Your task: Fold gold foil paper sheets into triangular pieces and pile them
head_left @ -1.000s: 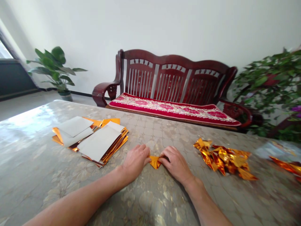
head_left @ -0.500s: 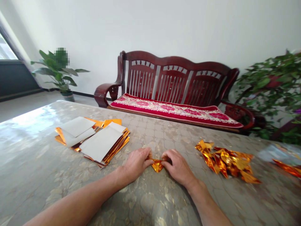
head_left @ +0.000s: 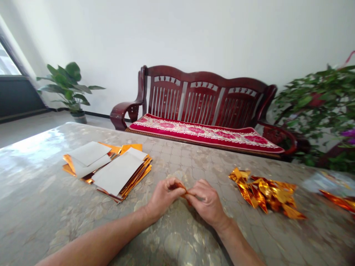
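Between my two hands is a small folded piece of orange-gold foil paper [head_left: 183, 189], mostly covered by my fingers. My left hand [head_left: 165, 194] pinches its left side between thumb and fingers. From the right, my right hand [head_left: 205, 199] pinches the other side, with the thumb and fingertips close to those of the left. To the left lies a stack of foil paper sheets [head_left: 119, 171], white backs up and gold edges showing. Several folded gold foil pieces [head_left: 266, 192] lie in a heap to the right.
A patterned cover lies over the table [head_left: 91, 229]. At the right edge are a clear plastic bag [head_left: 327, 183] and an orange foil strip [head_left: 337, 200]. Beyond the table stand a wooden bench [head_left: 205, 92] with a red cushion [head_left: 194, 129] and potted plants [head_left: 68, 83].
My hands have come closer together, and the foil piece has turned so less of its gold face shows between them. The view has tilted slightly.
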### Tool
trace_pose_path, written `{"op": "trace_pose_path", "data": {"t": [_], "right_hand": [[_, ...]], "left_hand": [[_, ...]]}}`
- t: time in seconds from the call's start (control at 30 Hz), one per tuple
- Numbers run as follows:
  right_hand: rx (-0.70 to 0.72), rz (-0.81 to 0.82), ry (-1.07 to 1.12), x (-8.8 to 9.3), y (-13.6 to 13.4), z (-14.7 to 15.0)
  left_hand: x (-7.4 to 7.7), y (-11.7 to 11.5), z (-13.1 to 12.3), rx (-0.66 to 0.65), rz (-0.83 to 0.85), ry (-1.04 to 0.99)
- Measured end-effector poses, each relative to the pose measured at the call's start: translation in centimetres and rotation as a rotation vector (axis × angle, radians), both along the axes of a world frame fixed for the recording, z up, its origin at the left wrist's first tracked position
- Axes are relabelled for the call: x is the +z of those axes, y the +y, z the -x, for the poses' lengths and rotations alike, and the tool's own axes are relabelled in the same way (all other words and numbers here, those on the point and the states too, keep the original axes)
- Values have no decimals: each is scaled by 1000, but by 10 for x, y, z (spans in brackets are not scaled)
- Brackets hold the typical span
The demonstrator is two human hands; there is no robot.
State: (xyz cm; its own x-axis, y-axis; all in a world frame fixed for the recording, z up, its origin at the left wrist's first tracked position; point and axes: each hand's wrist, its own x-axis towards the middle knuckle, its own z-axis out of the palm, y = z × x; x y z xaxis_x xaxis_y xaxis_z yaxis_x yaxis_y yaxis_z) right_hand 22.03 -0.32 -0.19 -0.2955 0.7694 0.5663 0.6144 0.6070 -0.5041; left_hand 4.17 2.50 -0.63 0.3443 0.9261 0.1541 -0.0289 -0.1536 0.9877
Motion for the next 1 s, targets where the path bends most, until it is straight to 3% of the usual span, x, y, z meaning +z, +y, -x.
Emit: {"op": "trace_pose_path", "data": {"t": [0.2,0.53,0.8,1.0], "right_hand": [[99,87,199,7,-8,13],[-129,192,565,3,0,15],[-88,273,552,8,1,17],[-76,341,606,12,1,20]], "left_hand": [[-4,4,1,-174,379,-298],[8,-1,9,-605,1043,-815],[3,-9,10,-615,1312,-980],[5,-11,10,-566,1396,-1009]]}}
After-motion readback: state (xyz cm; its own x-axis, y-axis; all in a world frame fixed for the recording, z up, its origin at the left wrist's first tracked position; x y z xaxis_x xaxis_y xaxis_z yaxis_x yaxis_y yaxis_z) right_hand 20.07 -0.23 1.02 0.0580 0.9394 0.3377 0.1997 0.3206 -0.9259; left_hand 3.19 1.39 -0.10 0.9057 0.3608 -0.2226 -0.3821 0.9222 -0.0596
